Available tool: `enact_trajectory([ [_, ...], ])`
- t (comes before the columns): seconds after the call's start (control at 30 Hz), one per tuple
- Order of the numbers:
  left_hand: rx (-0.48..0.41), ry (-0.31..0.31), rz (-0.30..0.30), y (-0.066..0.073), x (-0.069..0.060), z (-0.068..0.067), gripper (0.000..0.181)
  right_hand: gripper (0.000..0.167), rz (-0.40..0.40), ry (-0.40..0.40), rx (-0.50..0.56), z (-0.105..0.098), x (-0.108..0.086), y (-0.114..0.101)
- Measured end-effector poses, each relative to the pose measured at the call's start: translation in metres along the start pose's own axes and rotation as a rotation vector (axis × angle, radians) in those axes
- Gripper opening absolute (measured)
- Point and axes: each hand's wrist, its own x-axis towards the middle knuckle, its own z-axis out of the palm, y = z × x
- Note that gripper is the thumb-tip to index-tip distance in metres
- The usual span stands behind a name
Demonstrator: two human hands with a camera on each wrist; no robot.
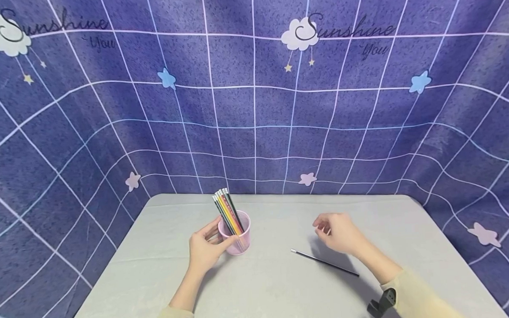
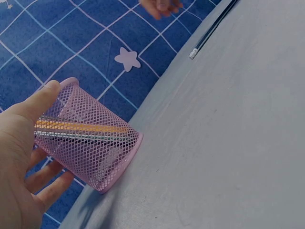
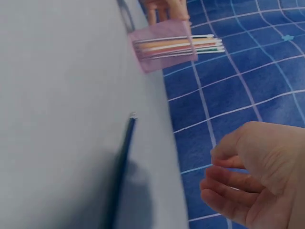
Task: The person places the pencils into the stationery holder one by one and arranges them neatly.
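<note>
My left hand (image 1: 204, 250) holds a pink mesh pencil cup (image 1: 246, 244) around its side, thumb on the near side and fingers behind. Several pencils (image 1: 227, 214) lean leftward in the cup, black, yellow and red, with their ferrule ends up. In the left wrist view the cup's base (image 2: 125, 167) rests on the table. A single dark pencil (image 1: 325, 262) lies on the tabletop, its pale-tipped end toward the cup. Above and behind that pencil, my right hand (image 1: 340, 232) hovers with loosely bent fingers. The right wrist view shows nothing in this hand (image 3: 257, 174).
A light grey cloth covers the table (image 1: 259, 294). Behind it and on both sides hangs a blue-purple curtain (image 1: 273, 107) with a white grid, stars and clouds. Dark wrist cameras (image 1: 382, 304) are strapped over the pale sleeves.
</note>
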Motion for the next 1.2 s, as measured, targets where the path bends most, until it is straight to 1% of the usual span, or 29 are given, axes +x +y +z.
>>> enact_trajectory([
  [0.07,0.001,0.002,0.002,-0.001,0.000,0.000,0.073,0.009,-0.015,-0.036,0.004,0.007,-0.010,0.005],
  [0.2,0.000,0.003,0.007,0.000,-0.003,0.003,0.072,0.016,-0.021,-0.107,0.015,0.021,-0.031,0.013],
  [0.3,0.005,0.004,0.008,0.000,-0.004,0.004,0.071,0.021,-0.029,-0.095,0.017,0.029,-0.045,0.015],
  [0.43,0.009,0.004,0.000,-0.002,-0.003,0.004,0.072,0.026,-0.034,-0.067,0.012,0.035,-0.053,0.013],
  [0.5,0.004,0.004,-0.002,-0.001,-0.002,0.004,0.072,0.024,-0.027,-0.071,0.006,0.036,-0.053,0.012],
  [0.67,0.003,0.002,0.000,-0.001,-0.001,0.004,0.073,0.012,-0.023,-0.090,0.004,0.037,-0.049,0.009],
  [0.8,0.033,0.012,0.002,-0.001,-0.002,0.003,0.074,0.012,-0.014,-0.112,-0.003,0.037,-0.047,0.006],
  [0.93,0.084,0.023,0.025,-0.001,-0.001,0.002,0.074,0.012,0.013,-0.117,-0.014,0.037,-0.044,0.003],
  [1.07,0.149,0.036,0.045,-0.002,0.001,0.001,0.075,0.013,0.035,-0.089,-0.007,0.033,-0.039,0.004],
  [1.2,0.165,0.050,0.055,-0.001,0.002,0.001,0.072,0.012,0.013,-0.030,0.012,0.025,-0.028,0.005],
])
